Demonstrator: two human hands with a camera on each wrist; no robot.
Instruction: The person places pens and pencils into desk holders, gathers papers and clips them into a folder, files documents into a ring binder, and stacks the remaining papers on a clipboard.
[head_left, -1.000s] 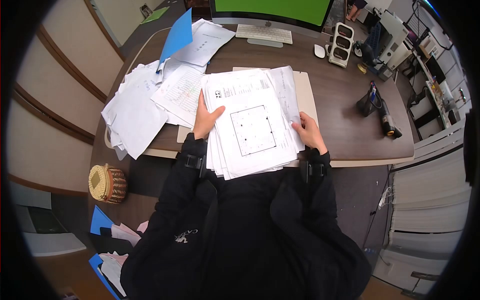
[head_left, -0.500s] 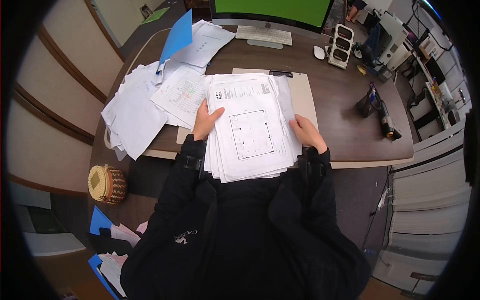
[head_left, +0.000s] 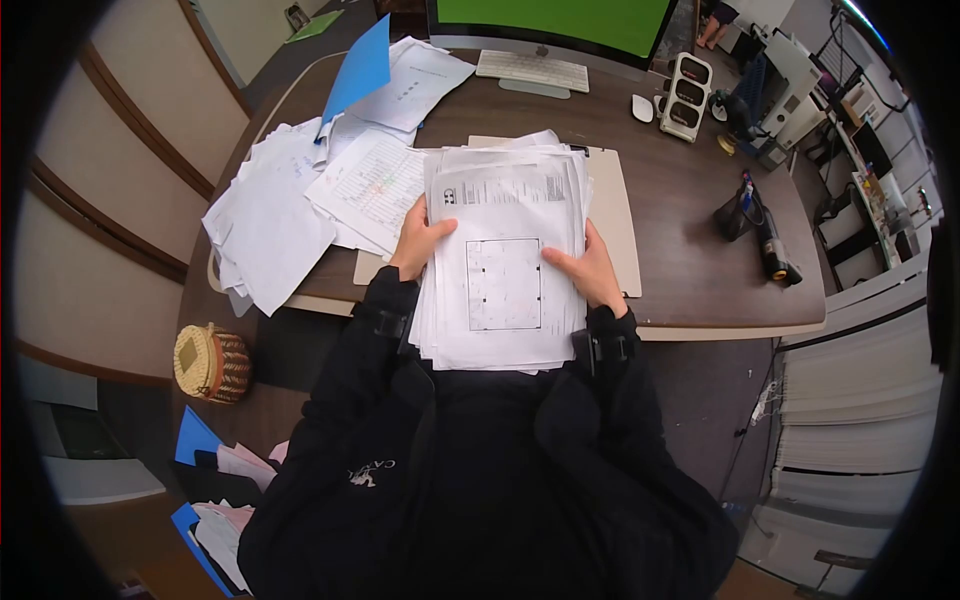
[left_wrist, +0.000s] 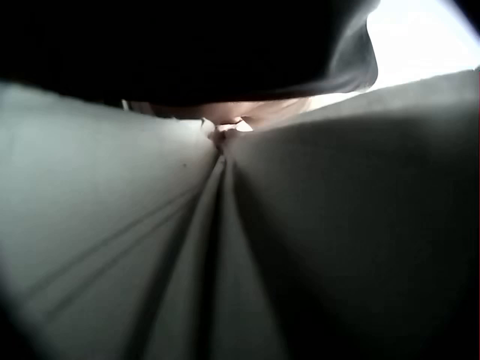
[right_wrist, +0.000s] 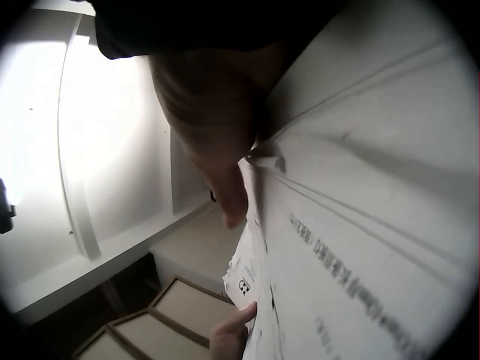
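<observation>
A thick stack of printed papers (head_left: 505,275), its top sheet showing a rectangular plan drawing, is held between both hands at the desk's front edge. My left hand (head_left: 421,243) grips the left side, thumb over the top sheet and the other fingers hidden beneath. On the opposite side my right hand (head_left: 588,270) grips the stack, thumb lying on the top sheet near the drawing. In the left wrist view, sheet edges (left_wrist: 217,225) fan apart slightly. From the right wrist, the right hand (right_wrist: 206,112) shows at the paper's edge, with the left thumb (right_wrist: 240,319) beyond.
A beige board (head_left: 612,210) lies under the stack. Loose papers (head_left: 270,215) and a blue folder (head_left: 358,75) cover the desk's left. Behind are a keyboard (head_left: 532,70), monitor (head_left: 560,22) and mouse (head_left: 642,108). A pen holder (head_left: 735,215) stands right; a woven basket (head_left: 212,362), lower left.
The stack has straightened, and the loose sheet jutting out at its right has come in line. My right hand has moved left, its thumb now over the top sheet.
</observation>
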